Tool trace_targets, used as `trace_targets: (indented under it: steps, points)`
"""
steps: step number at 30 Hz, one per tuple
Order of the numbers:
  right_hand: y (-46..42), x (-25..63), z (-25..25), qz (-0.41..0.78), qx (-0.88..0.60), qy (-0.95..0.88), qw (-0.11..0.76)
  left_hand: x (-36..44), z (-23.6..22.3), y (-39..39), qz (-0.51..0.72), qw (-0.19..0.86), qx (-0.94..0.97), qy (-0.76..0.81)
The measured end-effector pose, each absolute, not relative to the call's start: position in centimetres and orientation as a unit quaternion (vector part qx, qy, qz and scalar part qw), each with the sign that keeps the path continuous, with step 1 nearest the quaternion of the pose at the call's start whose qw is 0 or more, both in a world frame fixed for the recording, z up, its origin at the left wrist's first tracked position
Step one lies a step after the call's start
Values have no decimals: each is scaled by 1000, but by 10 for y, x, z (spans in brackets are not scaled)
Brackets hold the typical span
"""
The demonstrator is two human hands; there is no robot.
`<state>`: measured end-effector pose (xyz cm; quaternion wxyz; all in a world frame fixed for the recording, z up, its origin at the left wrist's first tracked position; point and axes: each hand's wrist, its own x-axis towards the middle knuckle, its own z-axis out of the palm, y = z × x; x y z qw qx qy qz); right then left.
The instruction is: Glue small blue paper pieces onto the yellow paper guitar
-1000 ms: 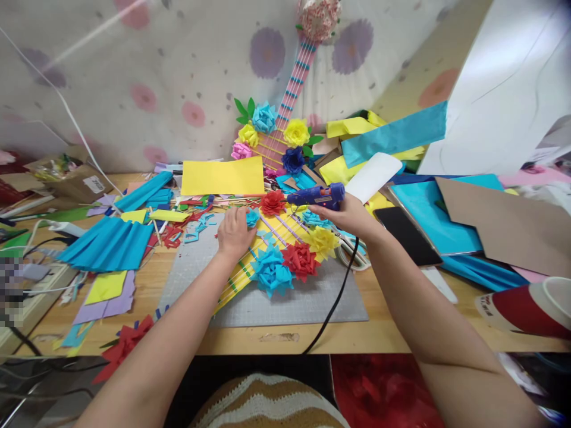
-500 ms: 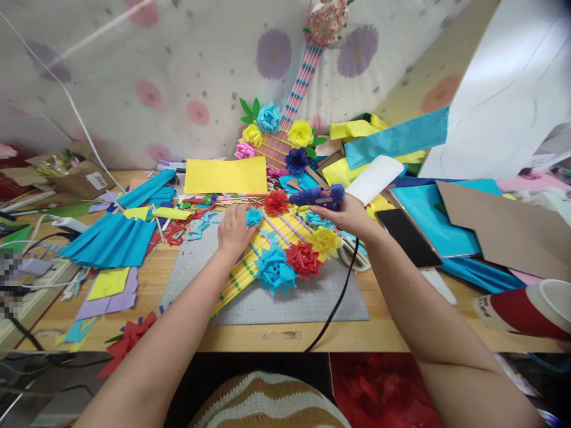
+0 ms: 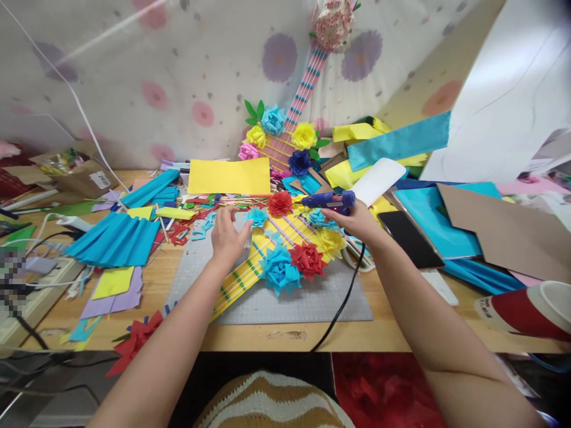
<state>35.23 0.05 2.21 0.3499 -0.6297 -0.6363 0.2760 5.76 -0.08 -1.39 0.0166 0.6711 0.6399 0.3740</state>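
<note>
A yellow paper guitar (image 3: 241,285) lies slanted on the grey cutting mat (image 3: 285,309). Around its body sit a small blue paper flower (image 3: 257,217), a red one (image 3: 279,204), a larger blue one (image 3: 281,269), a second red one (image 3: 307,260) and a yellow one (image 3: 330,242). My left hand (image 3: 229,235) is just left of the small blue flower, fingers apart and nothing visible in them. My right hand (image 3: 357,221) grips a blue hot glue gun (image 3: 330,202). Its nozzle points left, near the upper red flower.
Behind stands a pink paper guitar (image 3: 300,107) with flowers. Yellow paper (image 3: 229,176) and scraps lie at the back, pleated blue paper (image 3: 116,241) at left. To the right are a phone (image 3: 410,238), cardboard (image 3: 504,226) and a paper cup (image 3: 526,309). The gun's black cord (image 3: 343,303) crosses the mat.
My left hand has come off the small blue flower and its fingers have spread. The glue gun has shifted slightly right in my right hand. The whole view has drifted a little.
</note>
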Motion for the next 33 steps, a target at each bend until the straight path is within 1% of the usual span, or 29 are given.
trace_targets:
  steps: [3,6,11,16,19,22,25,28,32,33]
  points:
    - [0,361,16,299,-634,-580,416,58,-5,-4,425,39,651,628]
    - [0,368,12,318,-629,-534,466,62,1,-9,403,81,663,625]
    - [0,375,8,324,-650,-472,500,56,8,-24,266,178,701,637]
    - [1,377,0,313,-650,-482,497,41,13,-34,131,222,730,633]
    - [3,376,-6,307,-659,-473,498,47,10,-40,67,250,753,605]
    - [6,373,-9,322,-660,-451,507,62,7,-50,16,245,760,601]
    - [7,369,-10,353,-639,-442,521,72,7,-58,-17,214,761,612]
    - [7,366,-9,369,-629,-441,524,68,11,-57,-1,193,773,605]
    - [7,364,-7,365,-622,-449,527,44,18,-44,40,152,788,595]
    - [8,364,-7,364,-620,-452,528,36,19,-39,41,155,790,591]
